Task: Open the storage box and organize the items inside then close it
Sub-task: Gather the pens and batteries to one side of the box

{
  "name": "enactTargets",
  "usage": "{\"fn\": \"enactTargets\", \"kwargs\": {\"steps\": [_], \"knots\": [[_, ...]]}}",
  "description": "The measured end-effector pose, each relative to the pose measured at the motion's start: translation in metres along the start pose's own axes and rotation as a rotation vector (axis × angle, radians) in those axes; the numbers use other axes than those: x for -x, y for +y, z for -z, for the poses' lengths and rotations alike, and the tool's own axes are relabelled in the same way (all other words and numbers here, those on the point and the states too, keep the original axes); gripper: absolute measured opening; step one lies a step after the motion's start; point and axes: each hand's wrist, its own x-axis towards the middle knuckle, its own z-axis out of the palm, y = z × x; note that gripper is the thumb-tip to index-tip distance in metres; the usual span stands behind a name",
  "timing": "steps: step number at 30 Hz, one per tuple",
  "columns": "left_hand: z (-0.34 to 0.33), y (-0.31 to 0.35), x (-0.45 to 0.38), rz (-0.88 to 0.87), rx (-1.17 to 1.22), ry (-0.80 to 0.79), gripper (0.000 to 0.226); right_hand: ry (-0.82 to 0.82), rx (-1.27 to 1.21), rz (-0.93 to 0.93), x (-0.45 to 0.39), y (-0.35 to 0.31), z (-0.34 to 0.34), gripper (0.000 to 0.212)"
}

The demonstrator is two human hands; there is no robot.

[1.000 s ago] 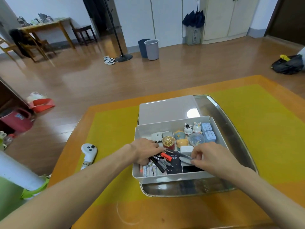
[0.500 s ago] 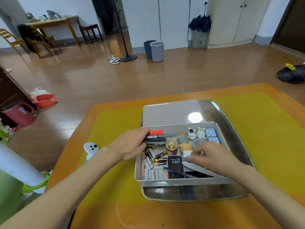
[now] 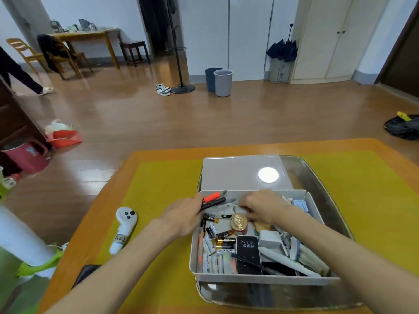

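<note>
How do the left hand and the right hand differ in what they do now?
The left hand grips a bundle of pens at the box's far left corner; the right hand holds no pens and reaches down among small items at the far wall. Both are inside the open storage box.

My open grey storage box (image 3: 258, 278) is sitting lidless, holding batteries (image 3: 214, 260) at seven o'clock, pens (image 3: 213, 200) at eleven.

Pale grey storage box (image 3: 260, 281) on a silvery metal tray (image 3: 328, 184), over a yellow mat (image 3: 158, 189) edged orange. Inside: an orange-red marker (image 3: 212, 197), black-and-gold batteries (image 3: 224, 242), a gold-topped jar (image 3: 238, 220).
</note>
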Motion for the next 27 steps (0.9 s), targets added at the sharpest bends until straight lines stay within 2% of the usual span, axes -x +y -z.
{"fn": "enactTargets", "kwargs": {"steps": [5, 13, 16, 19, 20, 24, 27], "knots": [[0.002, 0.003, -0.005, -0.003, 0.022, -0.001, 0.016, -0.015, -0.103, -0.038, 0.007, -0.002, 0.01, 0.024], [0.004, 0.015, -0.013, -0.067, -0.009, 0.044, 0.005, 0.364, -0.422, -0.318, 0.083, 0.015, 0.032, 0.029], [0.003, 0.022, -0.021, -0.078, 0.015, 0.021, 0.008, 0.435, -0.607, -0.323, 0.115, 0.007, 0.028, 0.027], [-0.001, 0.028, -0.029, -0.081, -0.027, -0.03, 0.011, 0.347, -0.825, -0.244, 0.13, -0.011, 0.012, 0.025], [-0.004, 0.031, -0.032, -0.092, -0.044, -0.042, 0.012, 0.305, -0.828, -0.201, 0.129, -0.018, 0.004, 0.024], [-0.019, 0.043, -0.039, -0.13, -0.087, -0.081, 0.006, 0.162, -0.584, -0.017, 0.119, -0.039, -0.029, 0.024], [-0.028, 0.047, -0.043, -0.146, -0.021, -0.109, 0.011, 0.083, -0.54, 0.023, 0.118, -0.038, -0.032, 0.022]]}}
